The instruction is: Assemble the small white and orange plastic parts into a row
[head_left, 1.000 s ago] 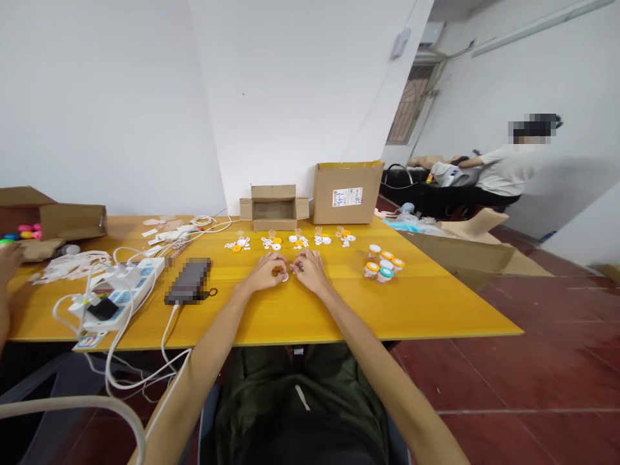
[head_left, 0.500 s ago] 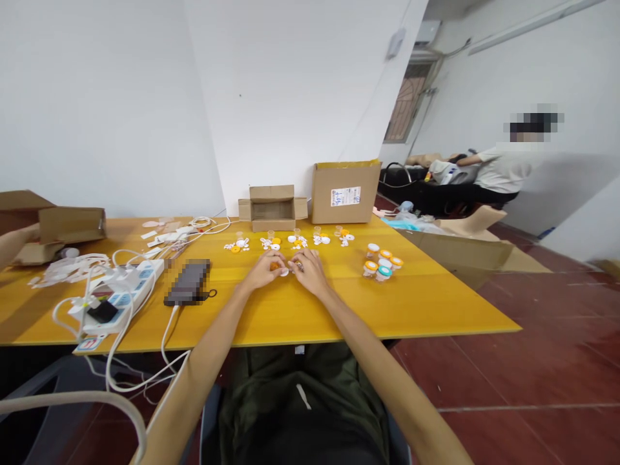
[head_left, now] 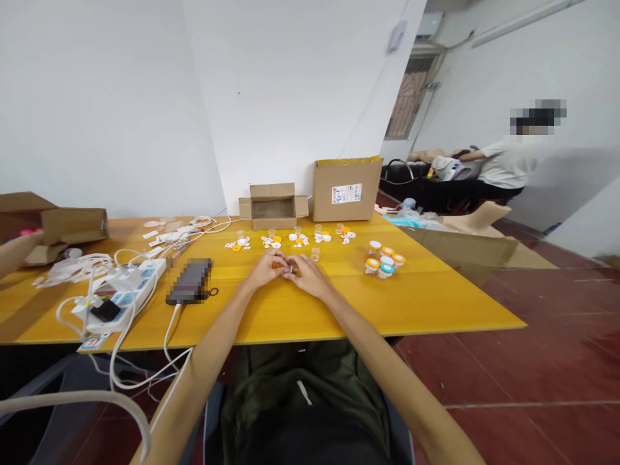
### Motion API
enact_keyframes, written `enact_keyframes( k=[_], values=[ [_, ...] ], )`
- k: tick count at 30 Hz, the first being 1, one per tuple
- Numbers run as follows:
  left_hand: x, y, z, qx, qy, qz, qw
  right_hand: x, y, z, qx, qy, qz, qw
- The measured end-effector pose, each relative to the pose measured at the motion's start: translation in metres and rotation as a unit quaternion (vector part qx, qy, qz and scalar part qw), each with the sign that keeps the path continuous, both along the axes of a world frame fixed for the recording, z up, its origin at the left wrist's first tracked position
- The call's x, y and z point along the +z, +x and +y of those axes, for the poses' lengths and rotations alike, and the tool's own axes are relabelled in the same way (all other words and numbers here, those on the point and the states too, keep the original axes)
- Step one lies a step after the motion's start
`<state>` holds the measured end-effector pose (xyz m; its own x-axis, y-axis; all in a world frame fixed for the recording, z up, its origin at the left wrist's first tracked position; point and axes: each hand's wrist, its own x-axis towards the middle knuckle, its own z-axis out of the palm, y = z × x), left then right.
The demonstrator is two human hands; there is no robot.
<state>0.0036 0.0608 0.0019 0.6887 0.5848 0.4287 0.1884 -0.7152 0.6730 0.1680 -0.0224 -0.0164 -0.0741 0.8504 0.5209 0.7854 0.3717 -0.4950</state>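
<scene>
My left hand (head_left: 265, 270) is closed around an orange lid (head_left: 277, 265), mostly hidden by the fingers. Pressed up against it, my right hand (head_left: 308, 276) has its fingertips pinched at a small whitish piece too hidden to name. Just beyond the right fingers a small clear cup (head_left: 315, 254) stands on the yellow table. Farther back, in a row, are several clear cups (head_left: 272, 234) with little heaps of white parts and orange and white lids (head_left: 237, 248) in front of them. To the right stands a cluster of lidded jars (head_left: 386, 270), with orange, white and teal tops.
An opened small carton (head_left: 274, 210) and a larger sealed box (head_left: 345, 192) stand against the wall. A phone (head_left: 190, 281) and a power strip (head_left: 126, 298) with tangled cables lie left. Another person's arm (head_left: 19, 245) reaches into a box; one more person (head_left: 508, 165) sits at back right.
My hands have come closer together, the right one shifting slightly left. The clear cup beyond the right hand now shows. At far left, something pink appears by the other person's hand.
</scene>
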Motion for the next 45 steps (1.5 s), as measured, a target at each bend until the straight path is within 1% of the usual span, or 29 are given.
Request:
enact_keyframes(
  k=[6, 10, 17, 20, 23, 28, 31, 34, 37, 39, 43, 45],
  values=[
    [0.002, -0.002, -0.001, -0.009, -0.006, 0.017, 1.0, 0.003, -0.002, -0.003, 0.003, -0.018, -0.014, 1.0],
    [0.003, -0.003, 0.0, -0.009, 0.002, 0.024, 1.0, 0.004, -0.002, -0.004, 0.0, -0.014, -0.026, 1.0],
    [0.002, -0.002, 0.005, 0.005, 0.012, -0.003, 1.0, 0.005, -0.003, -0.005, 0.01, -0.012, -0.019, 1.0],
    [0.005, -0.002, 0.004, 0.02, 0.004, -0.015, 1.0, 0.003, -0.001, -0.004, 0.018, 0.003, -0.009, 1.0],
    [0.008, -0.004, 0.002, 0.038, -0.014, -0.02, 0.999, 0.001, 0.0, -0.003, 0.011, 0.026, -0.01, 1.0],
    [0.009, -0.006, 0.002, 0.052, -0.048, -0.044, 0.997, 0.001, -0.001, -0.005, -0.002, 0.059, -0.056, 0.997],
    [0.005, -0.007, 0.007, 0.077, -0.06, -0.069, 0.993, 0.004, -0.004, -0.008, 0.035, 0.058, -0.111, 0.992],
    [-0.001, -0.005, 0.011, 0.094, -0.054, -0.061, 0.992, 0.007, -0.007, -0.01, 0.081, 0.061, -0.155, 0.983],
    [-0.004, -0.003, 0.011, 0.093, -0.036, -0.041, 0.994, 0.007, -0.008, -0.01, 0.092, 0.072, -0.165, 0.979],
    [-0.005, -0.002, 0.01, 0.094, -0.014, -0.031, 0.995, 0.006, -0.008, -0.01, 0.079, 0.078, -0.157, 0.981],
    [-0.004, -0.001, 0.009, 0.092, 0.023, -0.019, 0.995, 0.004, -0.006, -0.01, 0.009, 0.078, -0.127, 0.989],
    [-0.004, -0.001, 0.009, 0.09, 0.032, -0.017, 0.995, 0.003, -0.005, -0.009, -0.014, 0.076, -0.125, 0.989]
  ],
)
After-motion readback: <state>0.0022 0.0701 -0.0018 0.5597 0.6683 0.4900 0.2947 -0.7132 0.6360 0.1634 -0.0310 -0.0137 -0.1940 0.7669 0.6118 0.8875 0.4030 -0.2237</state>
